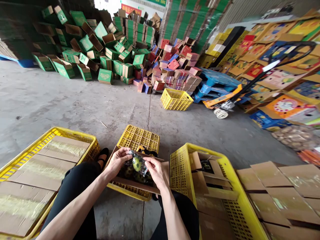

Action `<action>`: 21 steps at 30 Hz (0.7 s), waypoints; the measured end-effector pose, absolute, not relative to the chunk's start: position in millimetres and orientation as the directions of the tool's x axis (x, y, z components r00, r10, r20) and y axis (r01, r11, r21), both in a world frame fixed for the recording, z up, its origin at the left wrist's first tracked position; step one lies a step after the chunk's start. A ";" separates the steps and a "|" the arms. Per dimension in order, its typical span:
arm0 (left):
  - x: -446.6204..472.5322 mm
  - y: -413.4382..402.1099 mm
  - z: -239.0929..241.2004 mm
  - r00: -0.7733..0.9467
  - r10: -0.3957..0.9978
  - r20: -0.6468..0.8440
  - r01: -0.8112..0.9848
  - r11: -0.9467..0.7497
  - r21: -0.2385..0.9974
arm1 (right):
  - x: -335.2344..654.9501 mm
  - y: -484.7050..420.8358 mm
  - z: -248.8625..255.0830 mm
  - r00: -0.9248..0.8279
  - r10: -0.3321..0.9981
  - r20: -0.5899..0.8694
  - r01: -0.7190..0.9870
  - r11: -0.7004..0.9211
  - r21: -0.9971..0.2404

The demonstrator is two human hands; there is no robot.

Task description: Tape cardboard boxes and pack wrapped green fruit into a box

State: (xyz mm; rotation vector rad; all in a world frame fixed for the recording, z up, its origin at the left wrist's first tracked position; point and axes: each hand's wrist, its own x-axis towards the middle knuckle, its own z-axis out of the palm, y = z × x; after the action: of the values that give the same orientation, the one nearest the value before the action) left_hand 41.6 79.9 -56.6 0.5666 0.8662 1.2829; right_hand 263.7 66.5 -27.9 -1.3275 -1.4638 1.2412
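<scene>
Both my hands hold a green fruit in a clear plastic wrapper (137,164) over an open cardboard box (130,182) that rests on an upturned yellow crate (139,137). My left hand (116,162) grips the wrapper's left side with curled fingers. From the right, my right hand (155,170) pinches the wrapper. More wrapped dark-green fruit lie in the box under my hands.
A yellow crate of taped cartons (37,173) stands at my left, another yellow crate with an open carton (212,186) at my right, and flat cartons (282,196) beyond it. Piles of green and red boxes, a yellow basket (176,99) and a pallet jack (225,103) lie ahead across the concrete floor.
</scene>
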 end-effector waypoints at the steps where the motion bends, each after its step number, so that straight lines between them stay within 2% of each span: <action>1: 41.1 79.9 -57.2 0.042 0.967 -0.251 -0.588 0.227 0.776 | 264.1 66.6 -27.2 -0.147 0.989 -0.032 0.233 0.003 -0.972; 5: 35.9 78.3 -56.5 0.089 0.937 -0.338 -0.518 0.333 0.788 | 269.9 65.4 -22.5 -0.147 0.987 0.066 0.271 0.104 -0.957; 11: 34.2 71.4 -49.6 0.359 0.824 -0.438 -0.331 0.551 0.766 | 272.1 58.1 -16.8 -0.128 0.980 0.155 0.278 0.185 -0.943; 14: 37.8 69.0 -46.2 0.422 0.793 -0.438 -0.361 0.591 0.721 | 265.5 54.7 -14.2 -0.211 0.966 0.148 0.266 0.203 -0.942; 18: 39.7 69.7 -43.8 0.397 0.828 -0.397 -0.454 0.553 0.699 | 260.3 53.4 -10.5 -0.428 0.895 0.128 0.294 0.272 -0.916; 21: 37.8 71.7 -44.9 0.326 0.850 -0.414 -0.441 0.524 0.728 | 261.0 53.3 -7.5 -0.474 0.874 0.112 0.262 0.261 -0.929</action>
State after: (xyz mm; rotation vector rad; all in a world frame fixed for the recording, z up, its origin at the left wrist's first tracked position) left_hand 37.8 71.7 -44.9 0.5474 0.8745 0.9032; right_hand 261.0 53.3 -7.5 -1.0284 -1.8898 1.2126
